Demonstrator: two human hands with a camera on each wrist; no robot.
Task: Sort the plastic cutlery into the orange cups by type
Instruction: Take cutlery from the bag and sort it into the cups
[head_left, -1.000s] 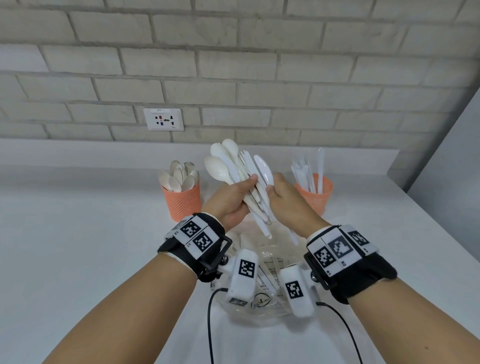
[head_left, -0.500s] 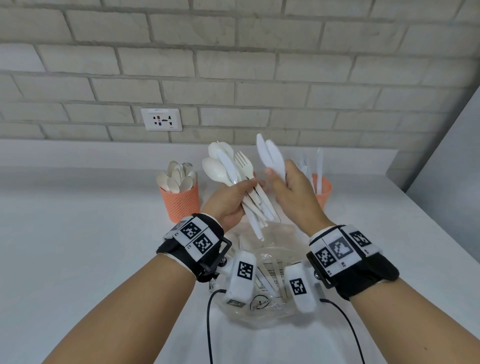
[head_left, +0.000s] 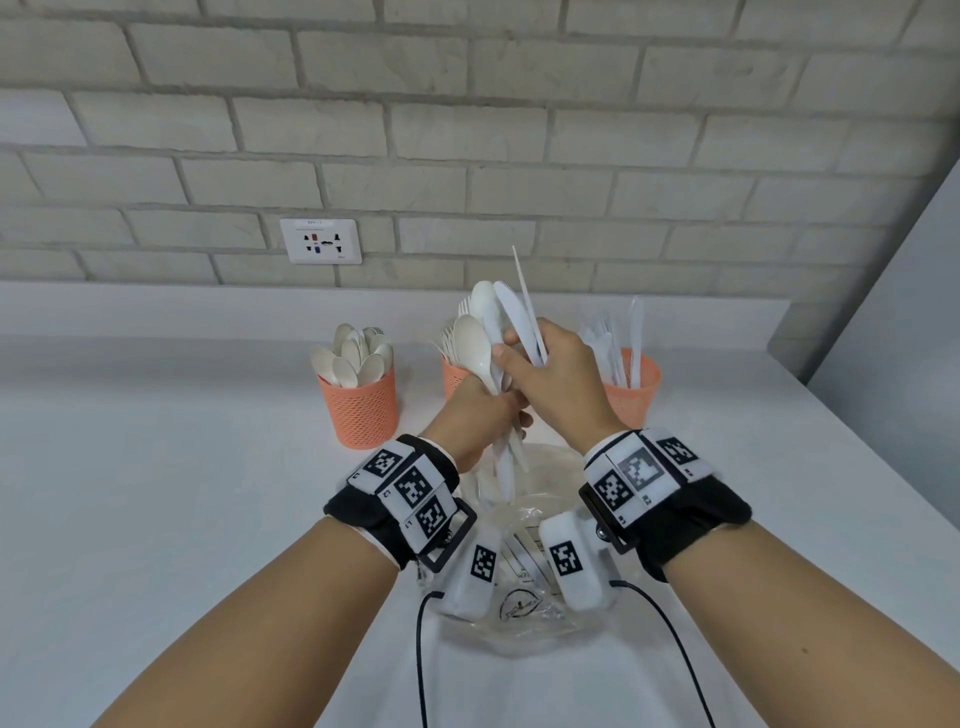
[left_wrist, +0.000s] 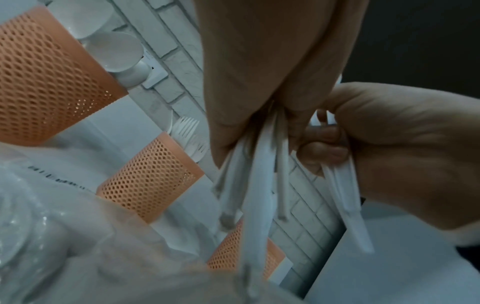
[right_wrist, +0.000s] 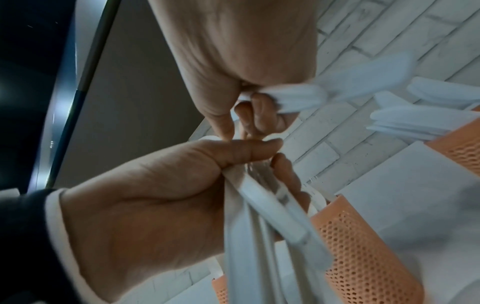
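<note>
Three orange mesh plastic cups on white counter: spoon cup at 10 o'clock, fork cup at 12, knife cup at 2. Left hand grips mixed white plastic cutlery bundle at centre; right hand pinches two white plastic knives beside it.

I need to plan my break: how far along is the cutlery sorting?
Partly done. The left orange mesh cup is full of white plastic spoons, the middle cup holds forks, the right cup knives. In hand: the left hand grips a mixed bunch; the right hand pinches knives. Left: that bunch, perhaps more in the clear bag.
</note>
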